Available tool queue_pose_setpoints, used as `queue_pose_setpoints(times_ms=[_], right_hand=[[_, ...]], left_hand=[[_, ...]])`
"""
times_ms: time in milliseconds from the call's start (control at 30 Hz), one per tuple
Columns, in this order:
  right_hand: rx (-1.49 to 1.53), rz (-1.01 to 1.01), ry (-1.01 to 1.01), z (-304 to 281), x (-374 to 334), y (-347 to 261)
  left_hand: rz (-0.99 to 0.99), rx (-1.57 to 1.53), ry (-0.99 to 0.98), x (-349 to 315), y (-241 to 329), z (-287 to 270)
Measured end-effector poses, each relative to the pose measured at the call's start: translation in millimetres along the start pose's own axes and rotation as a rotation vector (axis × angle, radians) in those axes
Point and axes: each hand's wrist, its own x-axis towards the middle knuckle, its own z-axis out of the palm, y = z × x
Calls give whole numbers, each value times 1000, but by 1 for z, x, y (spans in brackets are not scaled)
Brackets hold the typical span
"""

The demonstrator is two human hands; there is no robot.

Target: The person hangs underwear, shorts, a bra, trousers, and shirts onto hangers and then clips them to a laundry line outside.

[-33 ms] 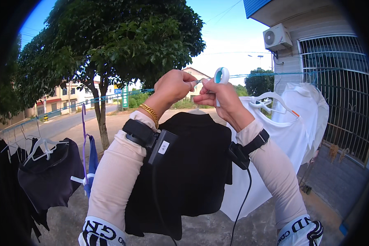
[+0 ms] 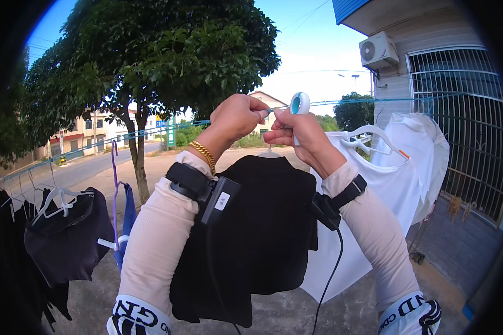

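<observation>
My left hand (image 2: 236, 118) is closed in a pinch at the blue-green clothesline (image 2: 355, 101), its fingertips near a small grey bit on the line. Close beside it, my right hand (image 2: 307, 134) is closed around a white loop-ended piece (image 2: 300, 104), teal inside the loop, whose stem runs down between fingers and palm. Its thumb and forefinger also meet near the line. Below both hands hangs a black shirt (image 2: 257, 223); a pale hanger top shows at its collar, while the hook's upper end is hidden by my hands.
White garments (image 2: 352, 223) on a white hanger (image 2: 374, 137) hang at right, before a barred window (image 2: 458, 100). Dark clothes (image 2: 67, 240) and a purple hanger (image 2: 115, 190) hang at left. A tree (image 2: 167, 61) stands beyond. Cables trail from my wrist straps.
</observation>
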Motion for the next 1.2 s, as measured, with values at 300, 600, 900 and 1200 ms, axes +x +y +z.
queue_pose_setpoints(times_ms=[300, 600, 900, 1200], right_hand=[[-306, -83, 155, 0, -4, 12], [-1323, -559, 240, 10, 24, 13], [-746, -310, 157, -55, -58, 0], [-878, -329, -321, -57, -236, 10]], left_hand=[[-51, 73, -50, -4, 5, -8], [284, 283, 97, -13, 4, -4], [347, 198, 562, -48, 14, -2], [55, -43, -53, -179, 77, -77]])
